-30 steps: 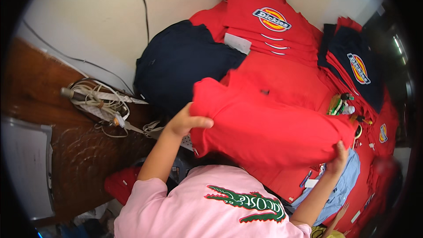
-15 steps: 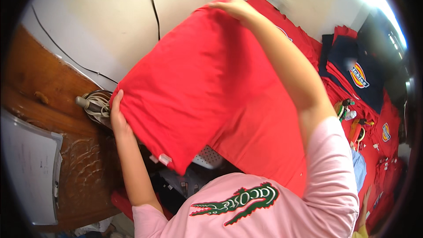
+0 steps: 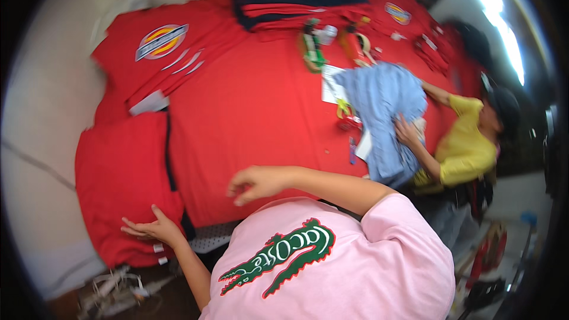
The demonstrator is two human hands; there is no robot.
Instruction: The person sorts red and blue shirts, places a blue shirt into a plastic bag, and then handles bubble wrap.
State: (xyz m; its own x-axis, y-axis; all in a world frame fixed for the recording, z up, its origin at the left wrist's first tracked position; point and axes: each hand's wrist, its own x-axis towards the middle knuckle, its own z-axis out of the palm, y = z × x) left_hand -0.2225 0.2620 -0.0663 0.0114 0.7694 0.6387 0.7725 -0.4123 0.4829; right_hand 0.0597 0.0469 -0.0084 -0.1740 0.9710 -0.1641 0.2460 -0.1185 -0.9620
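As left hand spreads at edge of garment, right hand borders open cloth; grips released.

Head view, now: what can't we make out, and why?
Head view:
Dark navy fabric garment: mostly hidden beneath the spread red fabric garment.
Bare left hand: contact with that red garment unclear, seen from above.
Bare right hand: palm turned from camera.
Off-white looped cables: strands blurred.
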